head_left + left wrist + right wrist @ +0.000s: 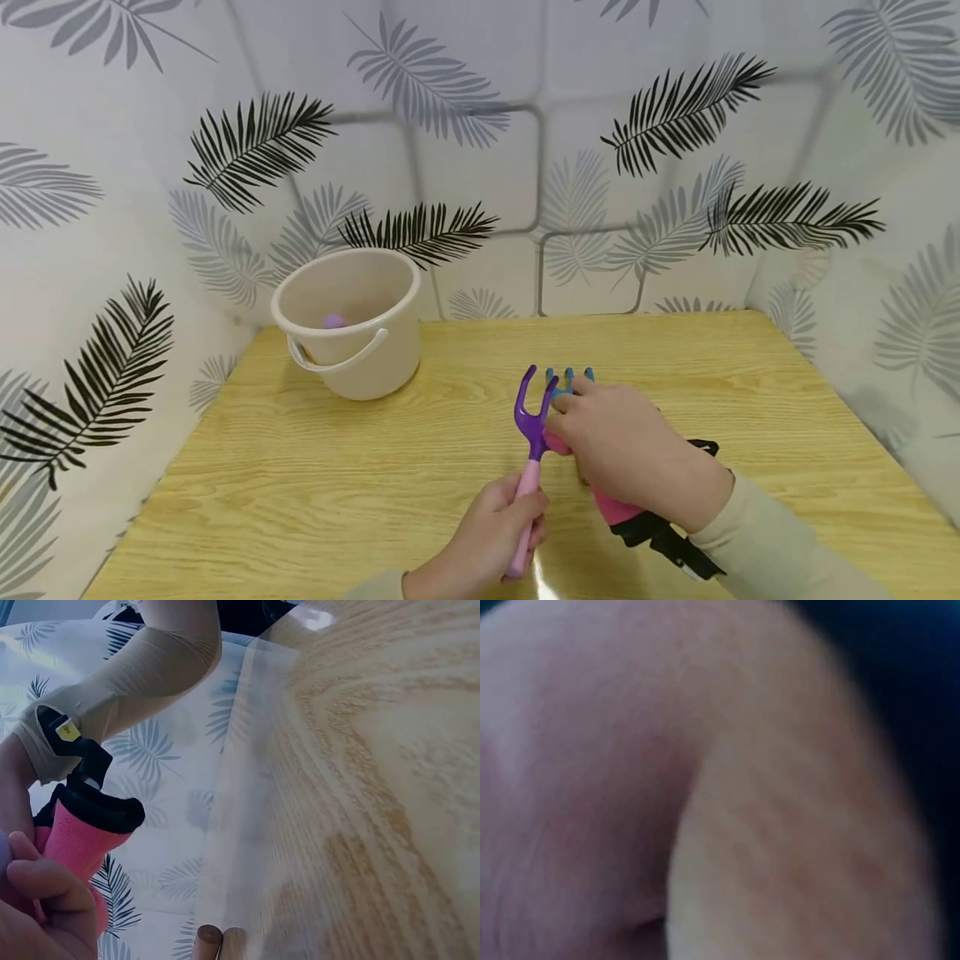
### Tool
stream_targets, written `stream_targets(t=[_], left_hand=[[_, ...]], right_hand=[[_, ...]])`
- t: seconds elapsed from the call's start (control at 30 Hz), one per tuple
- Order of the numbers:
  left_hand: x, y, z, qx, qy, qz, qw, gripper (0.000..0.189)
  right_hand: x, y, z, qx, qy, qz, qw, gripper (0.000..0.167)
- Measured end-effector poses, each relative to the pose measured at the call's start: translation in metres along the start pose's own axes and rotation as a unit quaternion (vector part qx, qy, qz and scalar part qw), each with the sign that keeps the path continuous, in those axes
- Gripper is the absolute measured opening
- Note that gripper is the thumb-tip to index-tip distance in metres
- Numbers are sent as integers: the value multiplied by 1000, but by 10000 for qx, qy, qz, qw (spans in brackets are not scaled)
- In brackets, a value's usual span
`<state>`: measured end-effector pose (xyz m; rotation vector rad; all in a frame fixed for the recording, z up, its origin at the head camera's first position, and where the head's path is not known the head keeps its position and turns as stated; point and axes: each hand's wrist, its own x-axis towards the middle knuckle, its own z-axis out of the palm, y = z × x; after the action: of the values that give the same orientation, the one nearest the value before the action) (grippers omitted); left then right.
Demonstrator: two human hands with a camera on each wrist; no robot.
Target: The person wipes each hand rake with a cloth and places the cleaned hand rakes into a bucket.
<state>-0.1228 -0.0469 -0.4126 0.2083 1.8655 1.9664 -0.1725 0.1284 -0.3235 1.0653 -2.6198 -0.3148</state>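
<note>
In the head view my left hand grips the pink handle of a small garden fork; its purple prongs point up and away. My right hand is bent over beside the fork head and holds a fuzzy pink cloth against the fork's neck. More of this pink cloth, with a black edge, shows below the right wrist in the left wrist view. Blue prongs of another tool stick out just beyond the right fingers, the rest hidden by the hand. Blurred skin fills the right wrist view.
A cream bucket with a handle stands at the back left of the wooden table; a purple thing shows inside. Two brown round-ended handles appear low in the left wrist view. Leaf-patterned walls close off the back and sides.
</note>
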Motion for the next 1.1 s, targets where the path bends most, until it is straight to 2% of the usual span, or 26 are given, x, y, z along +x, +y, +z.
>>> stream_targets(t=[0.07,0.17,0.3,0.43,0.53,0.63,0.8,0.93,1.1], left_hand=[[-1,-1,0,99,30,121,9999,16],[-4,-3,0,285,33,242,9993,16],[-7,-6,2,397,-107,207,9989,16],[-9,-7,3,451,-193,170,9987,16],[-11,-5,3,415,-122,168,9989,17],[-10,-3,2,202,-42,51,9998,17],[-8,-3,3,24,-29,85,10000,15],[-10,-4,6,-16,-122,68,9999,14],[-11,-4,9,7,-140,4,9999,14]], right_hand=[[-2,2,0,-26,-27,40,10000,19],[-1,2,0,-145,169,-70,9997,18],[3,-3,-1,-323,558,-274,9975,21],[6,-5,-3,-310,702,-155,9969,29],[5,-3,-3,-259,673,-109,9973,34],[1,-3,-3,-176,543,-241,9981,29],[-2,-1,-1,-32,465,-324,9984,30],[0,5,2,-139,409,39,9991,37],[0,10,6,-268,416,273,9984,33]])
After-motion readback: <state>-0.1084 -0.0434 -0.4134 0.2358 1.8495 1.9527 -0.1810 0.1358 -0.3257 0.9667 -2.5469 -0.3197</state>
